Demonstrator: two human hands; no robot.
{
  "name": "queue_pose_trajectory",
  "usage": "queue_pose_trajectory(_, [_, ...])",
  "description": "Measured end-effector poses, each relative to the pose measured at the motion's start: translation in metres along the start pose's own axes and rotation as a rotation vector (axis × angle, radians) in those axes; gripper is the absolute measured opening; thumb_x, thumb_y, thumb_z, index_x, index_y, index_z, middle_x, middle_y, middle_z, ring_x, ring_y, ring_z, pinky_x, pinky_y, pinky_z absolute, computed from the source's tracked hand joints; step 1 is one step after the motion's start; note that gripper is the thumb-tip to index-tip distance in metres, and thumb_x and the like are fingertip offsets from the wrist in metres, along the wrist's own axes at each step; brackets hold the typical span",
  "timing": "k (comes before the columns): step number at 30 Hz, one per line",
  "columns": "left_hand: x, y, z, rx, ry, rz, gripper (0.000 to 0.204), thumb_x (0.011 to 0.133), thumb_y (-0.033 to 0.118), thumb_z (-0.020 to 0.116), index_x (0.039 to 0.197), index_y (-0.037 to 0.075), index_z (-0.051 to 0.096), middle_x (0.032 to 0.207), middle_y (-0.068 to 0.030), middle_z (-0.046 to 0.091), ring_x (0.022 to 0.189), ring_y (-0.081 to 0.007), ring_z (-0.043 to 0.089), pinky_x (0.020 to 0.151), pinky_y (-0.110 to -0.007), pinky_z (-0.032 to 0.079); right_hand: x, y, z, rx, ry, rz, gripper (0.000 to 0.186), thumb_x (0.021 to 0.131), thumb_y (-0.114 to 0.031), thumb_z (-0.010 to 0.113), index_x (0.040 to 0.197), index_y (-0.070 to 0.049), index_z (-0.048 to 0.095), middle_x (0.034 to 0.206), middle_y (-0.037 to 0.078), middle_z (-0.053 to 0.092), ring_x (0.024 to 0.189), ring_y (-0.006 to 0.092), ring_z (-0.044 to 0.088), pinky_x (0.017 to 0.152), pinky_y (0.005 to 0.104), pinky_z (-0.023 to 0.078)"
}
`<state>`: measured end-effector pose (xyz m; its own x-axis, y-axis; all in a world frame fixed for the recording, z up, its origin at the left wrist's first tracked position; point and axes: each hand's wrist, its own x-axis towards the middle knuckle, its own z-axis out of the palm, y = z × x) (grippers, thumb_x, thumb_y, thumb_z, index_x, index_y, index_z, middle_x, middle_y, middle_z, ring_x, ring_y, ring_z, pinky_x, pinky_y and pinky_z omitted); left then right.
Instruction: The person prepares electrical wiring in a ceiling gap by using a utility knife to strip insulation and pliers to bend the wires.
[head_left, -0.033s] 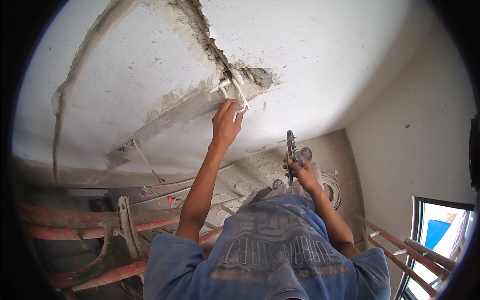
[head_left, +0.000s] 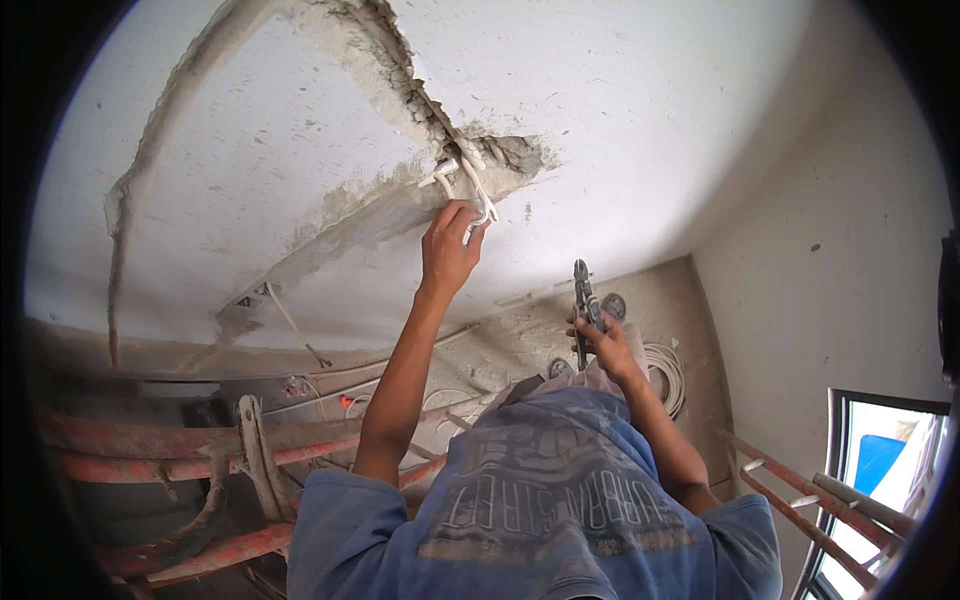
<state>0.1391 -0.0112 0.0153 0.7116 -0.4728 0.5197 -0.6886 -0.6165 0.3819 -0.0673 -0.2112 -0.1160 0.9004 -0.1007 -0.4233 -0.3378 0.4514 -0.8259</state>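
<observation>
My left hand (head_left: 452, 248) is raised to the wall, fingers closed on white electrical cable (head_left: 485, 200) that comes out of a rough chased groove (head_left: 420, 100). The cable's loose ends fan out just above my fingertips. Beside them a short white cable piece (head_left: 440, 175) bends out of the same hole. Lower and to the right, my right hand (head_left: 603, 345) is wrapped round the handles of dark pliers (head_left: 582, 295), their jaws pointing up toward the wall. The pliers are apart from the cable.
Red scaffold tubes (head_left: 150, 440) cross at the left, and a red ladder-like frame (head_left: 800, 500) stands at the right by a window (head_left: 870, 450). A coil of pale cable (head_left: 665, 375) lies on the floor below. Another cable (head_left: 295, 320) hangs from a lower wall opening.
</observation>
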Motion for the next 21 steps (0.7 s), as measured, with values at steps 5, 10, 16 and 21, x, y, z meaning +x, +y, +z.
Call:
queue_pose_trajectory(5, [0.002, 0.010, -0.010, -0.083, 0.058, 0.029, 0.014, 0.086, 0.008, 0.070, 0.097, -0.001, 0.067, 0.099, -0.0103, 0.068, 0.072, -0.0217, 0.063, 0.057, -0.030, 0.049, 0.005, 0.010, -0.008, 0.028, -0.029, 0.039, 0.031, 0.095, -0.022, 0.063, 0.118, -0.003, 0.058, 0.111, 0.010, 0.066, 0.098, 0.0198, 0.065, 0.075, 0.0349, 0.056])
queue_pose_trajectory(10, [0.012, 0.014, -0.024, -0.096, 0.014, 0.024, 0.014, 0.090, 0.010, 0.067, 0.098, -0.001, 0.066, 0.100, -0.0131, 0.068, 0.080, -0.0278, 0.066, 0.063, -0.033, 0.053, 0.006, 0.009, -0.002, 0.005, -0.024, 0.021, 0.034, 0.095, -0.024, 0.063, 0.119, -0.002, 0.057, 0.114, 0.010, 0.065, 0.098, 0.0204, 0.065, 0.076, 0.0356, 0.055])
queue_pose_trajectory(16, [0.018, 0.016, -0.029, -0.075, 0.040, 0.013, 0.018, 0.096, 0.016, 0.059, 0.092, -0.001, 0.060, 0.090, -0.0143, 0.064, 0.071, -0.0304, 0.061, 0.060, -0.037, 0.048, 0.011, 0.007, 0.014, 0.008, -0.039, -0.011, 0.032, 0.094, -0.023, 0.064, 0.115, -0.001, 0.059, 0.108, 0.009, 0.067, 0.095, 0.0183, 0.066, 0.076, 0.0322, 0.053])
queue_pose_trajectory(21, [0.030, 0.021, -0.032, -0.027, 0.087, 0.000, 0.026, 0.100, 0.022, 0.053, 0.088, -0.001, 0.057, 0.078, -0.0141, 0.058, 0.061, -0.0291, 0.052, 0.057, -0.039, 0.041, 0.017, 0.018, 0.018, 0.020, -0.071, -0.026, 0.028, 0.093, -0.023, 0.065, 0.112, -0.002, 0.061, 0.097, 0.005, 0.066, 0.091, 0.0166, 0.066, 0.076, 0.0298, 0.051])
